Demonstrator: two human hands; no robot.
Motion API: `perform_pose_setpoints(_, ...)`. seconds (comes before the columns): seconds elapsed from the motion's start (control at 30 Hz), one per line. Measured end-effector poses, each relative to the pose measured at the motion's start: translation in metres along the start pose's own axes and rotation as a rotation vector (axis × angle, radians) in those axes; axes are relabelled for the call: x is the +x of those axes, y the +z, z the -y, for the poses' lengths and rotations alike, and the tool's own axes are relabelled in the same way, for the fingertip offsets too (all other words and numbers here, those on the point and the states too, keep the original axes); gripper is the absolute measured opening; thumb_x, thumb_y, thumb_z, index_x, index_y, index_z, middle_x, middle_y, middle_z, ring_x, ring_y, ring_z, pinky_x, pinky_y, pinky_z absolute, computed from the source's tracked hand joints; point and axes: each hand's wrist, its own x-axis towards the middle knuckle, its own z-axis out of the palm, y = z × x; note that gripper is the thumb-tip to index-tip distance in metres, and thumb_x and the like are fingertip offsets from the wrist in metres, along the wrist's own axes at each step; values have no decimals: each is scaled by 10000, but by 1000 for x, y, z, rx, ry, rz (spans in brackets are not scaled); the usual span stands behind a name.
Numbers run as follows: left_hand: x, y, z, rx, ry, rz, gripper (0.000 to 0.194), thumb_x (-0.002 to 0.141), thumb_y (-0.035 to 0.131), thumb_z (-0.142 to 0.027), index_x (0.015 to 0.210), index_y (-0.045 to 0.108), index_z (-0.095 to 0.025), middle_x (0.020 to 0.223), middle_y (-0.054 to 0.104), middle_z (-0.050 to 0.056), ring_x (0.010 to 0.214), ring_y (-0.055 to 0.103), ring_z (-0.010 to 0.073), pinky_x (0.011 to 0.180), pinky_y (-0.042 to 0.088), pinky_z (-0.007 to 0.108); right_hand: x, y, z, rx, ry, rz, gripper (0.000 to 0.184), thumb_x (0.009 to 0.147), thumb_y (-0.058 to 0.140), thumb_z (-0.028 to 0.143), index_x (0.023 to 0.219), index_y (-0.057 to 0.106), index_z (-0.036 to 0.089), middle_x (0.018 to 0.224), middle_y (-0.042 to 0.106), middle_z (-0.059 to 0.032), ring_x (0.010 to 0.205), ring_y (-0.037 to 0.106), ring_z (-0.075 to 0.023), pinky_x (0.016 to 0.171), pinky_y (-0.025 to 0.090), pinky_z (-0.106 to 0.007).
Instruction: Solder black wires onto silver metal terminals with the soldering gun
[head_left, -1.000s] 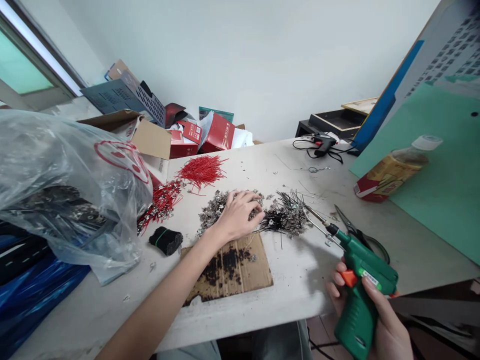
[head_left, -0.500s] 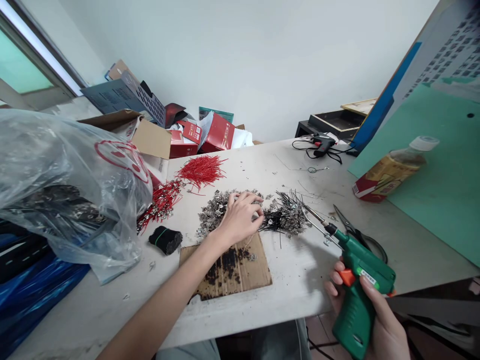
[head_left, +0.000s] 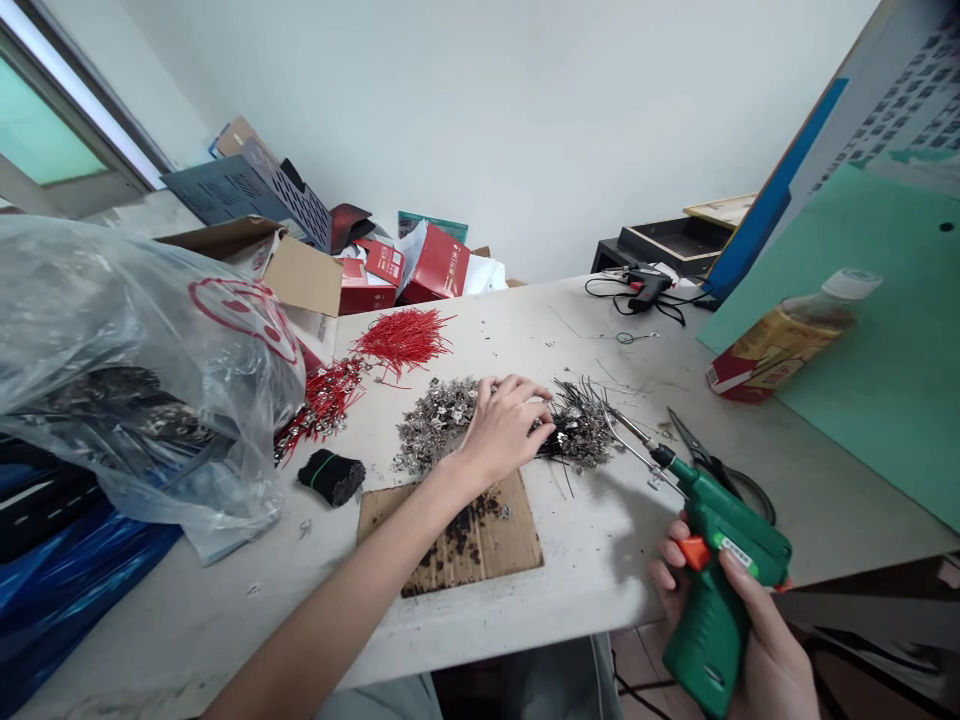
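My left hand [head_left: 510, 425] is over the middle of the table, its fingers bent and apart. Its fingertips are at the near end of a pile of black wires with metal terminals [head_left: 589, 425]; any grip there is partly hidden. Under and left of the wrist lies a heap of loose metal terminals [head_left: 435, 425]. A scorched piece of cardboard [head_left: 517, 540] lies below the forearm. My right hand [head_left: 765, 640] is closed round the handle of a green soldering gun [head_left: 731, 530] with an orange trigger. The gun's tip points up-left, beside the black wires.
Scissors [head_left: 701, 455] lie behind the soldering gun. A bottle [head_left: 787, 340] leans at right. Red wires [head_left: 405, 340], a banded black wire bundle [head_left: 331, 478] and a plastic bag [head_left: 150, 330] are at left. A corded black tool [head_left: 645, 288] lies at the back.
My left hand has moved right, from the edge of the terminal heap to the black wires. My right hand and the soldering gun have hardly moved.
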Motion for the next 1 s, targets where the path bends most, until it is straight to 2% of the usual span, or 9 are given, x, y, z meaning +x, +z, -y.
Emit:
perform_pose_setpoints(0.13, 0, -1, -2, -4, 8, 26, 77, 909, 633, -270, 903, 707, -249, 1303, 676, 10, 1251, 527, 287, 1088, 273, 581, -1, 1, 0, -9, -10, 2, 313, 804, 753, 347, 1081, 708, 209, 1039, 571, -66, 825, 522, -160, 635, 540, -244)
perform_pose_setpoints(0.3, -6, -14, 15, -8, -34, 24, 232, 879, 589, -218, 1094, 665, -263, 1297, 663, 25, 1213, 550, 269, 1061, 319, 554, -1, 4, 1, -18, -14, 7, 324, 794, 757, 350, 1084, 721, 212, 1009, 580, -67, 800, 517, -160, 618, 530, -248)
perform_pose_setpoints(0.4, -7, -17, 26, 9, -42, 42, 228, 886, 551, -162, 1050, 674, -260, 1172, 691, 28, 1150, 571, 262, 1019, 346, 527, 0, 4, 1, -18, -18, 12, 332, 791, 759, 351, 1089, 719, 211, 1004, 583, -67, 799, 516, -161, 618, 526, -250)
perform_pose_setpoints(0.5, -6, -12, 31, 22, -16, 79, 175, 903, 571, -190, 990, 700, -270, 1098, 690, 23, 1115, 574, 266, 1017, 342, 520, 1, 1, 0, -30, -26, 21, 346, 787, 762, 366, 1096, 715, 217, 1008, 587, -64, 802, 519, -161, 620, 523, -252)
perform_pose_setpoints(0.67, -2, -2, 29, 31, 22, 116, 224, 902, 560, -148, 983, 722, -282, 1091, 673, 24, 1104, 569, 259, 1020, 334, 523, 0, 1, 0, -20, -26, 7, 350, 783, 768, 349, 1102, 720, 212, 1008, 598, -68, 805, 530, -166, 623, 535, -263)
perform_pose_setpoints(1.0, -2, -1, 30, 52, 34, 112, 203, 918, 526, -159, 945, 700, -260, 1074, 676, 28, 1072, 571, 256, 1015, 333, 533, -1, 3, 1, -5, -11, -6, 339, 786, 765, 344, 1090, 720, 200, 1006, 595, -69, 810, 532, -166, 622, 537, -254)
